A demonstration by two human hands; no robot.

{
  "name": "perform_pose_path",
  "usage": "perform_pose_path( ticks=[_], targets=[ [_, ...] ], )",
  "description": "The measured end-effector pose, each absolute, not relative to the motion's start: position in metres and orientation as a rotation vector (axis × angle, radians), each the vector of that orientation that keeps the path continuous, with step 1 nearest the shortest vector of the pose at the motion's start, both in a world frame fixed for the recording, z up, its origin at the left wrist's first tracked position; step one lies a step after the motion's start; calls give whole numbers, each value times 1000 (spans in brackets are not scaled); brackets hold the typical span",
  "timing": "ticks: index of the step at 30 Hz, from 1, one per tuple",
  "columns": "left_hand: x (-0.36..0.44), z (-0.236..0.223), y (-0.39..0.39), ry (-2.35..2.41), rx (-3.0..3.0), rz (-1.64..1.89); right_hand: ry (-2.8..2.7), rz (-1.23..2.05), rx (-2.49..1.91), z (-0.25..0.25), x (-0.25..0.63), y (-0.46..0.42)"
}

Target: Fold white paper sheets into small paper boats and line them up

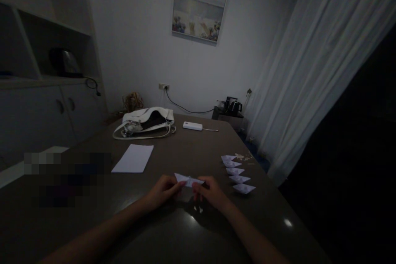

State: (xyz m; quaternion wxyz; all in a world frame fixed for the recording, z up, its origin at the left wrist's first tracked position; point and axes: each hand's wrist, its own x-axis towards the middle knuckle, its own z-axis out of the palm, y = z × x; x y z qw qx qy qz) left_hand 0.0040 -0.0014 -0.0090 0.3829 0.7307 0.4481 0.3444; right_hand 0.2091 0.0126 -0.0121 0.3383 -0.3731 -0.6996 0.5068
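Note:
A small white paper boat (189,180) is held just above the dark table, between both hands. My left hand (163,189) pinches its left end, thumb in front and fingers behind. At the other end, my right hand (212,192) grips the boat with thumb and fingers closed on it. Two tiny white scraps (198,209) lie on the table below my right hand. To the right stands a row of several finished-looking paper boats (244,188), one behind another, apart from my hands.
A stack of white paper (133,159) lies left of centre. Behind it sits a white handbag (148,121), with a white power bank (192,126) and short cable beside it. Small pale bits (243,157) are scattered near the table's right edge. A blurred-out patch covers the left side.

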Motion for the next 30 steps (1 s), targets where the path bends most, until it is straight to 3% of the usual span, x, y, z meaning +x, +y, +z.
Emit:
perform_pose_path(
  ticks=[8, 30],
  targets=[
    [5, -9, -11, 953, 1728, 686, -1956, 1401, -921, -3, 209, 5],
    [10, 1, -11, 1020, 1574, 802, -1696, 1173, -972, -7, 206, 10]
  ],
)
